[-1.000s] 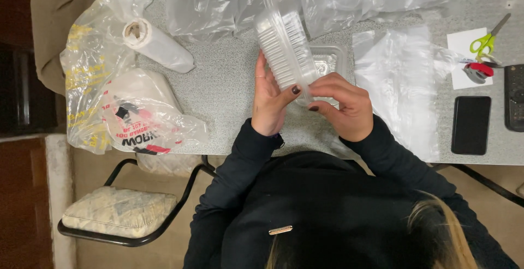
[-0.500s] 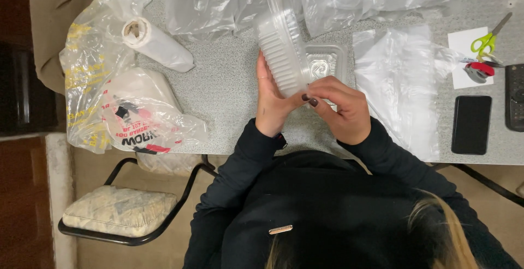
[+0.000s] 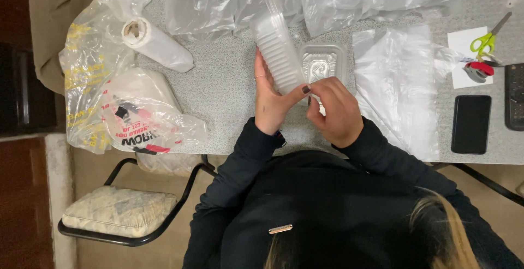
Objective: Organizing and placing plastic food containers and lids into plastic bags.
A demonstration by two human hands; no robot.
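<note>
My left hand (image 3: pixel 271 102) grips the near end of a stack of clear ribbed plastic containers (image 3: pixel 277 52), tilted on its side over the grey table (image 3: pixel 224 89). My right hand (image 3: pixel 334 111) pinches at the bottom edge of the stack with its fingertips, right beside my left thumb. A single clear container (image 3: pixel 322 61) lies flat on the table just right of the stack, partly behind my right hand.
A roll of plastic bags (image 3: pixel 155 44) and a printed shopping bag (image 3: pixel 128 116) lie at the left. Clear plastic sheets (image 3: pixel 401 78) cover the back and right. Green scissors (image 3: pixel 489 37), a tape roll (image 3: pixel 479 71) and a black phone (image 3: pixel 470 123) lie at far right. A chair (image 3: pixel 120 214) stands below left.
The stack of containers has tilted a little more upright. My right hand has shifted slightly down and left along the stack's lower edge.
</note>
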